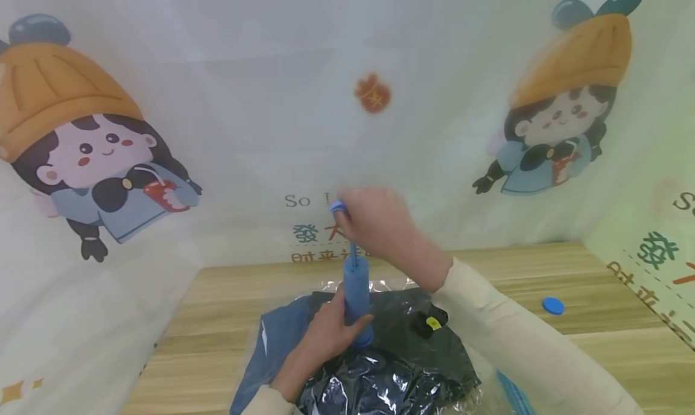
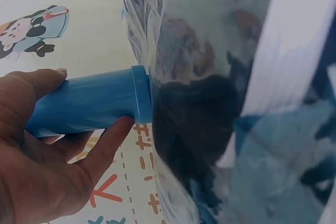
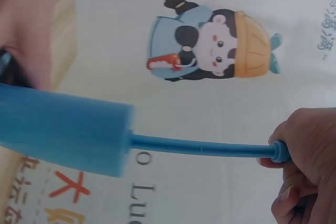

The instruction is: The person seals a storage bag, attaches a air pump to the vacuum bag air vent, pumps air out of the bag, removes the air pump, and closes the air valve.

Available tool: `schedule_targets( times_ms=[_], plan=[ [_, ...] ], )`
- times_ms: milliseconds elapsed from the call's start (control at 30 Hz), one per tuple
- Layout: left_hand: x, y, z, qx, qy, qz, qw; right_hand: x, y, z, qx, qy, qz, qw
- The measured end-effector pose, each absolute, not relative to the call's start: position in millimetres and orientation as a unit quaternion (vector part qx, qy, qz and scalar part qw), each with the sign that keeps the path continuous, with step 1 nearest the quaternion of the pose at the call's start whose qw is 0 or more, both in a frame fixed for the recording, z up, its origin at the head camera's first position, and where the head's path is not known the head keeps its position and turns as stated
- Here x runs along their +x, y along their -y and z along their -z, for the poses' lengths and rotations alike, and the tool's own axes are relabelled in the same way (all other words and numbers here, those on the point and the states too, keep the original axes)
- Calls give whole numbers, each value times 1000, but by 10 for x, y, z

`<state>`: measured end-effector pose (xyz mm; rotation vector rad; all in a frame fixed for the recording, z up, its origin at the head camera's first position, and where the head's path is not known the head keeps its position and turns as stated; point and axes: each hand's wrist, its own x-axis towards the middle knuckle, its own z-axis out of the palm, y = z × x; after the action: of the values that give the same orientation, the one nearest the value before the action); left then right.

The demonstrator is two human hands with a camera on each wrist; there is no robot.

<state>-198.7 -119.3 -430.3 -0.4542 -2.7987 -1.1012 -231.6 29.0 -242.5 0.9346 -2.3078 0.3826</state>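
Note:
A blue hand pump (image 1: 356, 282) stands upright on a clear plastic storage bag (image 1: 391, 388) that holds dark and blue cloth. My left hand (image 1: 328, 327) grips its barrel low down, thumb on one side and fingers on the other. In the left wrist view, the collar (image 2: 140, 94) at the barrel's end sits right against the bag's plastic. Above, my right hand (image 1: 380, 219), slightly blurred, holds the pump's handle (image 3: 282, 151). A long stretch of thin blue rod (image 3: 205, 148) shows between handle and barrel in the right wrist view.
A round blue cap (image 1: 553, 306) lies on the wooden table (image 1: 613, 354) to the right. Under the bag's plastic, a yellow tag (image 1: 433, 323) shows on dark cloth. A printed light curtain (image 1: 260, 131) stands behind and at both sides.

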Motion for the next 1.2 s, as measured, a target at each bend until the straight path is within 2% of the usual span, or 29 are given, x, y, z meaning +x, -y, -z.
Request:
schedule_targets(
  times_ms=[333, 533, 767, 900, 1067, 1200],
  plan=[
    [-1973, 1191, 4305, -152, 918, 363, 51, -2260, -311, 1986, 340, 873, -155, 313],
    [-1959, 1185, 4271, -150, 916, 369, 47, -2243, -314, 1895, 326, 871, -166, 329],
    [-1953, 1192, 4276, -153, 917, 365, 48, -2237, -307, 2020, 330, 846, -199, 369],
    [-1956, 1200, 4285, -150, 917, 366, 49, -2255, -270, 2160, 322, 858, -172, 360],
    [-1963, 1206, 4299, -154, 916, 367, 44, -2275, -258, 2514, 325, 869, -166, 334],
    [-1972, 1205, 4291, -159, 916, 367, 39, -2286, -260, 2777, 330, 860, -180, 345]
  ],
)
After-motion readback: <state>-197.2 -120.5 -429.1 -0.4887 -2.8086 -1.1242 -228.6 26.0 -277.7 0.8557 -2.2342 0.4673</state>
